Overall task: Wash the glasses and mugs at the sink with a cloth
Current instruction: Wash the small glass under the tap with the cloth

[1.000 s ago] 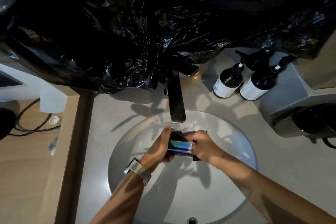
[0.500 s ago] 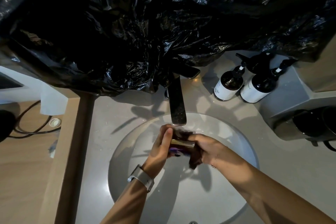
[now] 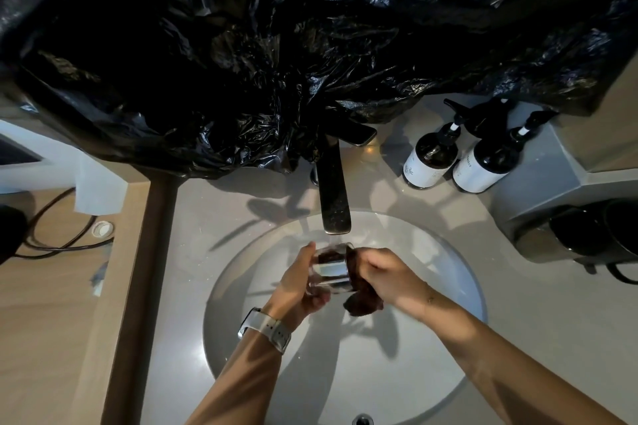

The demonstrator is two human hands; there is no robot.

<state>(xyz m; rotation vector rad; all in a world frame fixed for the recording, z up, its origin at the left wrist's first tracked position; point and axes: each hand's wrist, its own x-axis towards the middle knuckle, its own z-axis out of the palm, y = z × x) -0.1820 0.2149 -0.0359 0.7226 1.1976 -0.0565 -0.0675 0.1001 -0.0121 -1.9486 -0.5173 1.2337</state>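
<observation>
Over the round white sink (image 3: 431,373), just below the dark faucet spout (image 3: 333,207), my left hand (image 3: 298,281) grips a clear glass (image 3: 329,271) held roughly upright. My right hand (image 3: 383,274) holds a dark brown cloth (image 3: 362,300) against the glass's right side; part of the cloth is stuffed inside the glass and a fold hangs below. A thin stream of water falls from the spout towards the glass. Dark mugs (image 3: 587,235) stand on the counter at the right edge.
Crumpled black plastic sheeting (image 3: 276,45) covers the wall above the faucet. Two dark pump bottles (image 3: 455,155) with white labels stand behind the sink on the right. To the left are a wooden shelf (image 3: 51,304) with a black cable (image 3: 51,235) and a drain (image 3: 362,420) at the basin's near edge.
The glass has turned from lying sideways between my hands to nearly upright under the spout. My right hand has shifted the cloth into and along the glass's right side.
</observation>
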